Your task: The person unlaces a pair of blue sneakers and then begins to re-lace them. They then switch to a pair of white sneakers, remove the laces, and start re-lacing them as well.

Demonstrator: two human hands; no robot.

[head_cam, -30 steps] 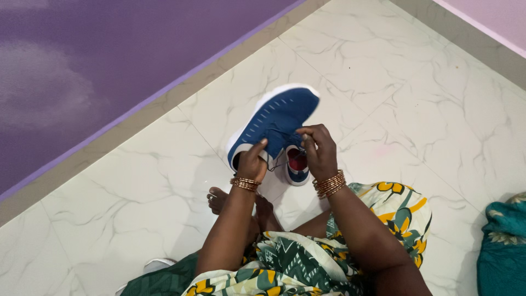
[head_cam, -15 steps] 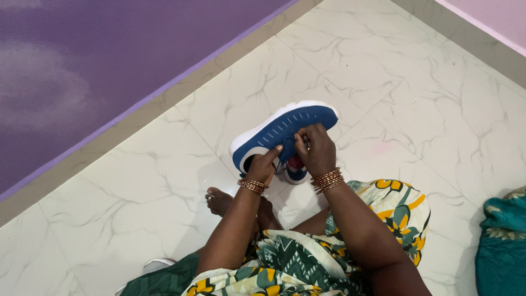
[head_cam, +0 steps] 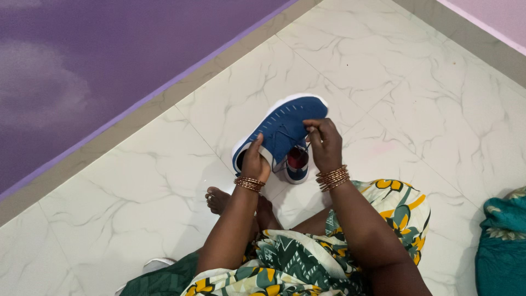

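Head view: a blue sneaker (head_cam: 282,129) is being held above the tiled floor (head_cam: 164,181), long axis running near-left to far-right. Its heel is being gripped by the left hand (head_cam: 255,161); its lace is being pinched by the right hand (head_cam: 324,143), nearer the toe.

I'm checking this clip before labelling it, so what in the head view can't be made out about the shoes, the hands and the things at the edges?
- Lace: too thin and dark to see whether the right hand pinches it.
- Second shoe: mostly hidden behind the blue shoe and the hands.
- Left hand: its fingertips are hidden by the blue shoe's heel.
- Teal cloth: cut off by the right edge.
- White object: partly hidden by the patterned garment; kind unclear.
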